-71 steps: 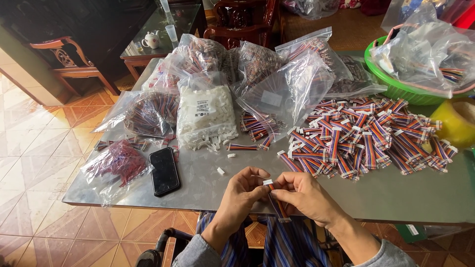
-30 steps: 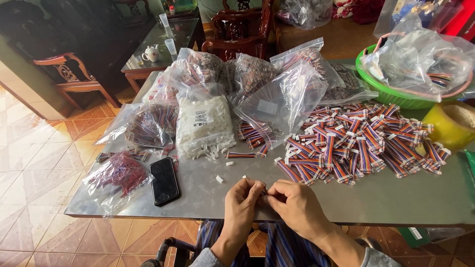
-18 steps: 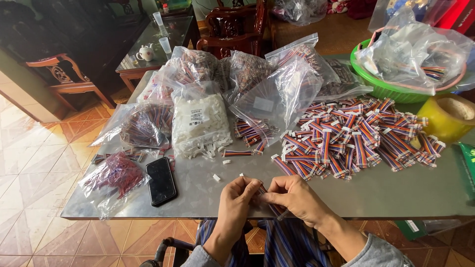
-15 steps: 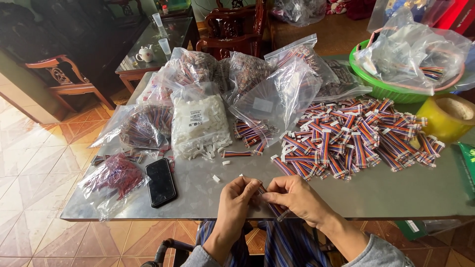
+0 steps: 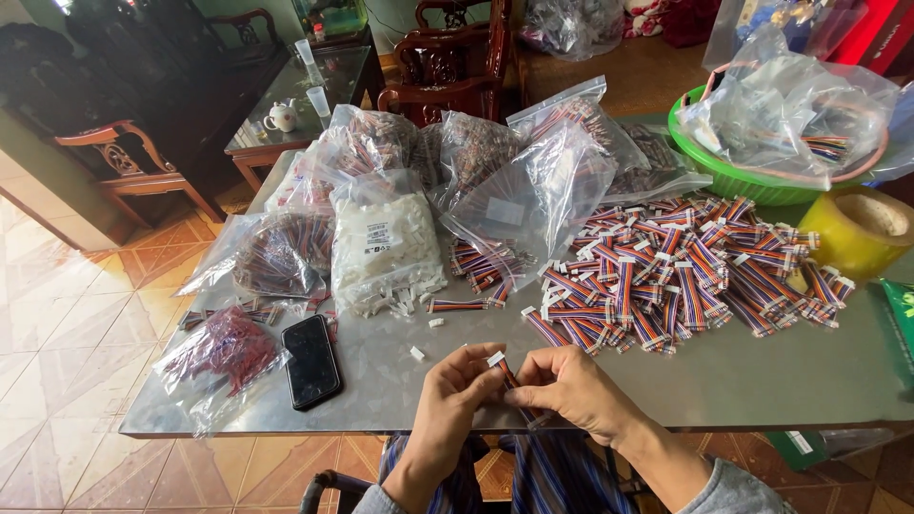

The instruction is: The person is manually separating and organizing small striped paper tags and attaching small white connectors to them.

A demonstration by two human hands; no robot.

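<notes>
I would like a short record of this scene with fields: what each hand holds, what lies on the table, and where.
left hand: pinches one end of a short striped ribbon cable with a white connector
right hand: grips the same cable from the other side
table: grey metal top
right of hands: pile of striped cables
left of hands: black phone, lying flat
behind: clear bag of white connectors
far right: green basket, yellow tape roll

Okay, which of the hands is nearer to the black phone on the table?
Left. The left hand is just right of the phone, apart from it; the right hand lies farther right, beyond the left.
</notes>
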